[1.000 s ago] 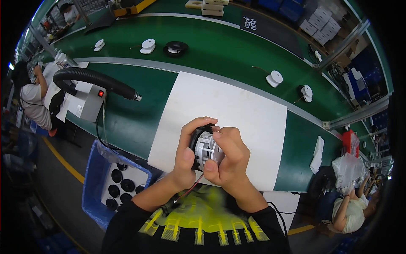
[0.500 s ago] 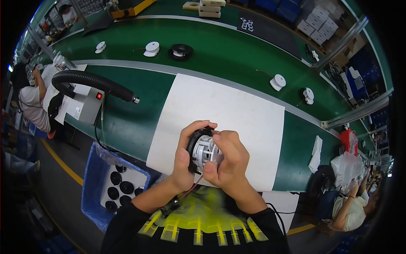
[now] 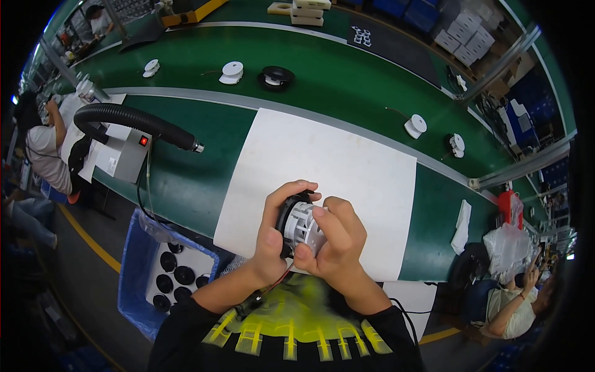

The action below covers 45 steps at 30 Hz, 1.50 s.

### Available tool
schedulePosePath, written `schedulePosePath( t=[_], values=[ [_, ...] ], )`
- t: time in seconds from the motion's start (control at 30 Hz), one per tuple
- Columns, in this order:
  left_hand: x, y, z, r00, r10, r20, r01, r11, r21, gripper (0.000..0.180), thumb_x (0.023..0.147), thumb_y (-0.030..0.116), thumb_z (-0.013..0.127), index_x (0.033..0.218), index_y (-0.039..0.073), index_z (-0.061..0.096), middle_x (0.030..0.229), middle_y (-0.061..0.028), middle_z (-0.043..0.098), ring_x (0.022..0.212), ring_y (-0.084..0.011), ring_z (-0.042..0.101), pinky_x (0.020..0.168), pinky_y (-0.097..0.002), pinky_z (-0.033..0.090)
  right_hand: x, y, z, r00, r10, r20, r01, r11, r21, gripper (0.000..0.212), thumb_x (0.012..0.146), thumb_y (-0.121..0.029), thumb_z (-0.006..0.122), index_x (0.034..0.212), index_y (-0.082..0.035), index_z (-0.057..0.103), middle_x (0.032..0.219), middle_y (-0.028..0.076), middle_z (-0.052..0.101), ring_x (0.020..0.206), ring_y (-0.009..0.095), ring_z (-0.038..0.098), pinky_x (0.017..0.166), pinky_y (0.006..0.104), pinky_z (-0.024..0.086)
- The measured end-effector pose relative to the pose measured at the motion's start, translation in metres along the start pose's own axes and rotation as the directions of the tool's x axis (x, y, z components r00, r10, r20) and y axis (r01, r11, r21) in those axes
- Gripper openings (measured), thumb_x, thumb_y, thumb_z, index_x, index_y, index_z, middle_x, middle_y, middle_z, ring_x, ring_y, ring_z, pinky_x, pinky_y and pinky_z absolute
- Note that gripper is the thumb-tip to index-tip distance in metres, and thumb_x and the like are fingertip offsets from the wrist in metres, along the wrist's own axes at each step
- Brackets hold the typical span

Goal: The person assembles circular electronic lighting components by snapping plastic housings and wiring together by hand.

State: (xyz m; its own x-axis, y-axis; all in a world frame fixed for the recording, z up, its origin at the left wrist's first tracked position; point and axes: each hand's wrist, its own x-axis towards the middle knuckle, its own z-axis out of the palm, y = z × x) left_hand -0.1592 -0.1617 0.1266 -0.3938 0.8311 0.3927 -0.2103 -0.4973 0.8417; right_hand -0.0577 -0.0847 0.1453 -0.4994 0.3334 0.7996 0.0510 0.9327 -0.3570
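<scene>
Grip comes from both sides: left hand [image 3: 271, 239] clamped round the dark side of a round black-and-white unit [image 3: 299, 227], right hand [image 3: 341, 242] clamped on its white side, over the white sheet [image 3: 334, 155]; the step looks like pressing halves together; the next move likely calls for even pressure, red wire [image 3: 282, 276] kept clear; green bench [image 3: 192, 173] beneath; beyond, white spool-like parts [image 3: 232, 72] line a green belt [image 3: 341, 84]; a blue-lined bin [image 3: 128, 279] sits lower left; co-workers [image 3: 46, 149] flank the bench.
</scene>
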Motion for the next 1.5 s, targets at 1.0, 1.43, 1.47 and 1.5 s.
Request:
schedulePosePath(
  t=[1.0, 1.43, 1.47, 1.5],
  values=[
    [0.205, -0.210, 0.042, 0.562, -0.758, 0.331, 0.644, 0.151, -0.750, 0.062, 0.098, 0.057, 0.036, 0.131, 0.006, 0.045, 0.137, -0.0250, 0.043, 0.122, -0.0471, 0.045, 0.097, -0.0648, 0.042, -0.093, 0.083, -0.084, 0.699, 0.674, -0.237, -0.616, 0.737, 0.278, 0.060, 0.103, -0.045, 0.033, 0.145, -0.001, 0.031, 0.148, 0.019, 0.037, 0.135, 0.028, 0.039, 0.110, 0.0437, 0.029],
    [0.214, -0.175, 0.023, 0.822, -0.569, 0.030, 0.568, 0.823, 0.017, 0.030, 0.095, 0.018, 0.055, 0.122, 0.006, 0.049, 0.108, -0.0164, 0.058, 0.097, -0.0354, 0.063, 0.088, -0.0439, 0.055, -0.043, 0.427, -0.155, 0.439, 0.844, -0.307, -0.758, 0.165, -0.631, 0.067, 0.096, -0.065, 0.028, 0.149, -0.023, 0.029, 0.123, 0.034, 0.052, 0.103, 0.051, 0.059, 0.090, 0.0553, 0.048],
    [0.224, -0.177, -0.004, 0.935, -0.341, 0.096, 0.311, 0.920, 0.240, 0.041, 0.089, 0.015, 0.064, 0.126, 0.009, 0.049, 0.118, -0.0165, 0.054, 0.105, -0.0354, 0.057, 0.090, -0.0458, 0.052, -0.036, 0.442, -0.161, 0.486, 0.846, -0.220, -0.626, 0.162, -0.763, 0.072, 0.095, -0.069, 0.026, 0.151, -0.025, 0.027, 0.125, 0.032, 0.052, 0.105, 0.049, 0.061, 0.090, 0.0553, 0.048],
    [0.233, -0.164, -0.028, 0.944, -0.326, 0.056, 0.301, 0.917, 0.262, 0.041, 0.089, 0.015, 0.064, 0.126, 0.009, 0.049, 0.118, -0.0165, 0.054, 0.105, -0.0354, 0.057, 0.090, -0.0458, 0.052, -0.011, 0.431, -0.148, 0.405, 0.903, -0.143, -0.517, 0.097, -0.851, 0.073, 0.094, -0.069, 0.027, 0.153, -0.024, 0.026, 0.126, 0.029, 0.053, 0.106, 0.046, 0.061, 0.090, 0.0544, 0.049]
  ],
)
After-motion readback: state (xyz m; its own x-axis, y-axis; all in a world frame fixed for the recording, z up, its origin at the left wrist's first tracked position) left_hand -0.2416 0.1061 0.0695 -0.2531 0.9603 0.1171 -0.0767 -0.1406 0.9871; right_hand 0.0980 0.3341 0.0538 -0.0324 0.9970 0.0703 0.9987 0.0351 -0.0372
